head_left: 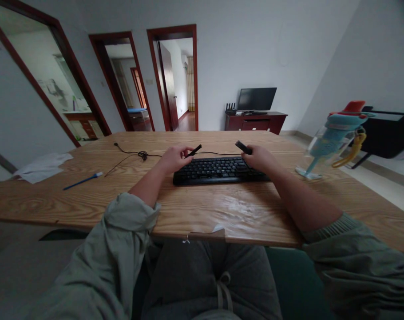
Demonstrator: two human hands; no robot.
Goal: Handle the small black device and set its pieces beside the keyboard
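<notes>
A black keyboard (218,169) lies flat on the wooden table in front of me. Over its left end, my left hand (176,159) pinches a slim black stick (194,151) that tilts up to the right. Above the right end, my right hand (259,158) is closed around a thicker black stick-shaped piece (243,147), its end pointing up and left. The two pieces are well apart, and I cannot make out exactly what they are. My right hand and forearm hide the keyboard's right end.
A black cable (142,155) lies loosely bunched to the left. Nearby are a blue toothbrush (83,181) and a crumpled white cloth or paper (44,167). A clear and light-blue water bottle (331,138) with a yellow strap stands right. The table's front edge (255,238) is close to my lap.
</notes>
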